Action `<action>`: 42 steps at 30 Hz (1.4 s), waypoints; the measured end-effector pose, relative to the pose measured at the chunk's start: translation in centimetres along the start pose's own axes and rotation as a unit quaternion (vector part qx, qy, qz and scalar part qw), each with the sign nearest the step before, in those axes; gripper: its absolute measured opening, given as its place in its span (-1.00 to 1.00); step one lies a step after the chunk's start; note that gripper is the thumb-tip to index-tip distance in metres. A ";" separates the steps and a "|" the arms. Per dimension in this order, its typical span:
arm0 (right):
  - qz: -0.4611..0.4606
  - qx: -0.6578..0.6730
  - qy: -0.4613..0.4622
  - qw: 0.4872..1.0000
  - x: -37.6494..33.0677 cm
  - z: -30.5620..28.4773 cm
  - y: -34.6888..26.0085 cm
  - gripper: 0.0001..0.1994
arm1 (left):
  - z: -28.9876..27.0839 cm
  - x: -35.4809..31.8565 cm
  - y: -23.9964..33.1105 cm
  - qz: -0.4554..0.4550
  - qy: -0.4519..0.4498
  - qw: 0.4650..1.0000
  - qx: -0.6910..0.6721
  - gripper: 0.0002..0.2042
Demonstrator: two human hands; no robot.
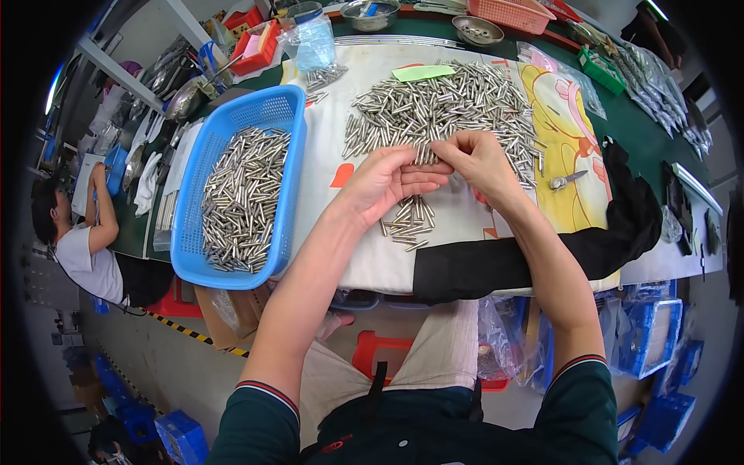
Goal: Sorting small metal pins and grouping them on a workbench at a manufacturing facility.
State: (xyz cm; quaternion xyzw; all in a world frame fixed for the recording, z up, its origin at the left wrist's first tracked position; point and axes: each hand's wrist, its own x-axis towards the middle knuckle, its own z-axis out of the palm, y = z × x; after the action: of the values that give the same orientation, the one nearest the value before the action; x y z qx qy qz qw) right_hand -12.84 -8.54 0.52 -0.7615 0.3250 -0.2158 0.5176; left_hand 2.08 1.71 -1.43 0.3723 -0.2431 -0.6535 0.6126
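From where I stand, the short row of slender silver metal pins [425,153] is exactly between the two hands, so neither one is clearly nearer. The pins stand side by side, and their long axes point roughly away from the person, across the direction of the left fingers. The left hand [380,180] is turned palm up; its fingers are straight and close together under the row, with the thumb near the row's left end. How firmly it presses, I cannot tell. The right hand [482,161] seems to pinch the right end between thumb and forefinger. The large heap of loose silver pins [446,101] lies just beyond the fingers, while a small scattered group of pins [408,225] lies on the nearer side.
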 end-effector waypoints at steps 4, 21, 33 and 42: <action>-0.007 -0.009 0.011 1.000 0.0 0.0 0.2 -0.70 | 0.2 0.0 0.0 -0.012 -0.005 1.000 -0.028 -0.72; -0.157 -0.026 0.162 0.974 0.1 1.2 0.9 -0.59 | -1.2 -0.8 -0.1 -0.025 -0.079 0.996 -0.020 -0.68; -0.217 -0.134 0.101 0.962 -0.5 0.8 1.0 -0.65 | 0.6 -17.0 7.6 0.113 0.130 0.978 0.116 -0.74; -0.305 -0.167 -0.091 0.933 -1.4 2.4 1.2 -0.79 | -1.8 -18.7 9.9 0.346 0.339 0.283 0.828 -0.68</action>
State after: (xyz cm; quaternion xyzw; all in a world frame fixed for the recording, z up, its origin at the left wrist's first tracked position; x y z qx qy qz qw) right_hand -12.47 -6.27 -1.45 -0.9159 0.0601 -0.2356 0.3195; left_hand 9.14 18.98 8.70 0.7497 -0.5310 0.3547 0.1735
